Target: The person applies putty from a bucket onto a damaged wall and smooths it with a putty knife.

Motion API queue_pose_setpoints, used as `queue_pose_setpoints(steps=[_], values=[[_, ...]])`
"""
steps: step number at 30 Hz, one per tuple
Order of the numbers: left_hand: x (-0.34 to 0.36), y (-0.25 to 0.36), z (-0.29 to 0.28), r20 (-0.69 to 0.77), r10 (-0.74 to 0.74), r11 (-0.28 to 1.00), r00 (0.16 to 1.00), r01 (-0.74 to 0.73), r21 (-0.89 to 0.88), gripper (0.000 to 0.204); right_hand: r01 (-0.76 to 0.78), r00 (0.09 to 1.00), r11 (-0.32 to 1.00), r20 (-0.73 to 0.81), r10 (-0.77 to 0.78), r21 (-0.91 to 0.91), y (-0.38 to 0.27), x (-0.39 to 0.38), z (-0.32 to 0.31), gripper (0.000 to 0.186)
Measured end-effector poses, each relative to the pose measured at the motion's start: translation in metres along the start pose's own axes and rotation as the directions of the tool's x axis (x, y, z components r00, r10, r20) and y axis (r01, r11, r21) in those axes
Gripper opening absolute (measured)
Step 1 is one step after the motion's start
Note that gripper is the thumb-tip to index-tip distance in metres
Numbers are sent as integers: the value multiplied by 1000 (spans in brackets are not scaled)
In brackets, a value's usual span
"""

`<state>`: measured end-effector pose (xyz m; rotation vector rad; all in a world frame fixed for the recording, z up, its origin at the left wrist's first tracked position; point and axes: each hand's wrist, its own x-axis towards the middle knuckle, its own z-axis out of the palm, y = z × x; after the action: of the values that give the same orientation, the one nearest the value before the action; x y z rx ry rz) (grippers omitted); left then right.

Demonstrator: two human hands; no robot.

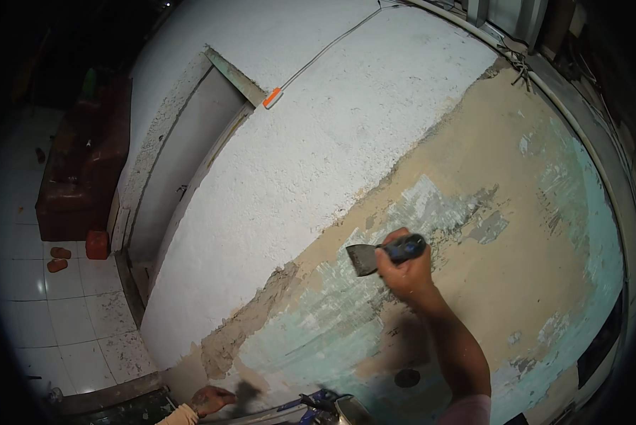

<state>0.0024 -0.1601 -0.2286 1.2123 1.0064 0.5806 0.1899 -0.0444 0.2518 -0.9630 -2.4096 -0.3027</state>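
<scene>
My right hand [408, 278] grips the dark handle of a scraper [364, 259], its metal blade at a patchy wall [527, 212] of flaking pale green paint, tan plaster and grey patches. Left of that, a white rough-textured layer [282, 177] ends along a broken edge. My left hand [212, 400], low in the view, has curled fingers near the foot of the wall; whatever it holds, if anything, I cannot make out.
A doorway with a grey door [180, 152], brown sofa [74, 184], red container [97, 244] and sandals [57, 263] on white tiles lie left. An orange device [273, 98] hangs by a cord. Pipes and wires follow the upper right edge. Blue-and-metal objects [318, 402] sit below.
</scene>
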Motion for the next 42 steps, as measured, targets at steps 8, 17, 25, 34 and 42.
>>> queue_pose_setpoints(steps=[8, 17, 25, 34, 42], values=[[25, -96, 37, 335, -112, 944, 936, -5, 330, 59, -112, 989, 982, -82, 125, 150, 3, -25, 54, 17], [8, -87, 7, 124, -106, 973, 987, 78, 216, 52, -84, 996, 991, 10, 83, 104, 4, -41, 74, 13], [-17, -80, -4, -21, -192, 972, 981, 193, 136, 52, -97, 993, 990, 75, 89, 100, -10, -56, 93, 10], [-14, -80, 3, -27, -105, 978, 994, 108, 178, 54, -177, 981, 978, 96, 166, 114, 5, -65, 114, 18], [-19, -87, 2, 2, -130, 983, 992, 128, 131, 57, -132, 988, 977, -53, 143, 169, 25, -74, 130, 14]])
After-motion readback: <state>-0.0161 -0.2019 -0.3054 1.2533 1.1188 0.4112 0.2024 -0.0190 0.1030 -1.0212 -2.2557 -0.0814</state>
